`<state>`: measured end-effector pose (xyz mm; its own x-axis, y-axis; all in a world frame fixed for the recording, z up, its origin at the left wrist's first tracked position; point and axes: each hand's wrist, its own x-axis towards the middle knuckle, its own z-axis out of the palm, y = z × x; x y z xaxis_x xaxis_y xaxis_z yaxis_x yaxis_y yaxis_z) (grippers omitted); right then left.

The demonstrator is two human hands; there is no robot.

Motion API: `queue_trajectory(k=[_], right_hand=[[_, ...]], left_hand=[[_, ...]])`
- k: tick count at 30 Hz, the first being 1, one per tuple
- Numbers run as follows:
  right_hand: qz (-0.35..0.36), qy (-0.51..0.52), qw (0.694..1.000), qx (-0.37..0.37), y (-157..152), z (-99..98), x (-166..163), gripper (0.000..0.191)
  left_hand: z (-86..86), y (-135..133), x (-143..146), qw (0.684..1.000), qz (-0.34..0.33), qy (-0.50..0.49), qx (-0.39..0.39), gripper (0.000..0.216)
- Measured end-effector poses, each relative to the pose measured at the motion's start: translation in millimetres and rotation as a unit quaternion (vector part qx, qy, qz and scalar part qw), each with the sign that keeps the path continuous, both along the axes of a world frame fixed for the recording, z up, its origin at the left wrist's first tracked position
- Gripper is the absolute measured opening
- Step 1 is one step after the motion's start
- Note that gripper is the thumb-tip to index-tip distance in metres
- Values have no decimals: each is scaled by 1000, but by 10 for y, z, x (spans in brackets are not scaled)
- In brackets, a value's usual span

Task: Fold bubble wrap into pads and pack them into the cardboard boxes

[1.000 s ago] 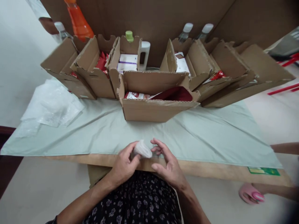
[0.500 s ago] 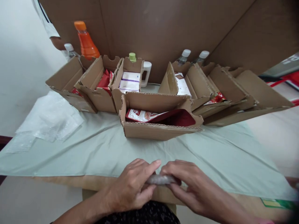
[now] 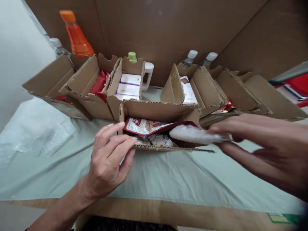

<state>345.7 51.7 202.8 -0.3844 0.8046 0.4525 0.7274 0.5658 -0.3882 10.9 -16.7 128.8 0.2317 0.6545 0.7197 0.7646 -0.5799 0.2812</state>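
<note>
The right hand (image 3: 260,147) pinches a flat, whitish bubble-wrap bundle (image 3: 194,134), its tip over an open brown cardboard box (image 3: 158,110); the left hand (image 3: 106,157) has loosely spread fingers at the rim. Insertion seems underway; the next move calls for angling down beside the dark-red-edged pouch (image 3: 149,126).

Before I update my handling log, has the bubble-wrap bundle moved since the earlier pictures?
Yes: the bubble-wrap bundle, now in the right hand, went forward from the table's near edge to the front cardboard box.
</note>
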Motion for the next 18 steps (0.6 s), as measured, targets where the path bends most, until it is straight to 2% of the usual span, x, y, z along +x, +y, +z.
queue_trajectory(k=[2,3,7,11,13,15,18], right_hand=[[94,-117,988,-45,101,156,-212,27],[130,-159,977,-63,153,168,-305,26],[176,-167,964,-112,310,-47,-563,16],[214,-183,939,-198,442,-239,-654,16],[208,-231,932,-188,502,-257,-696,22],[163,-302,924,-166,529,-232,-778,25],[78,-424,885,-175,502,-169,-976,19]], left_hand=[[-27,12,36,1000,-3,-14,-1,35],[-36,10,46,1000,-2,-18,-3,34],[-43,-2,55,1000,3,-25,-15,34],[-49,-12,47,999,-4,-30,-23,36],[-54,-20,46,999,-6,-31,-21,35],[-53,-25,49,999,-7,-32,-18,35],[-38,-28,59,999,-14,-32,-8,33]])
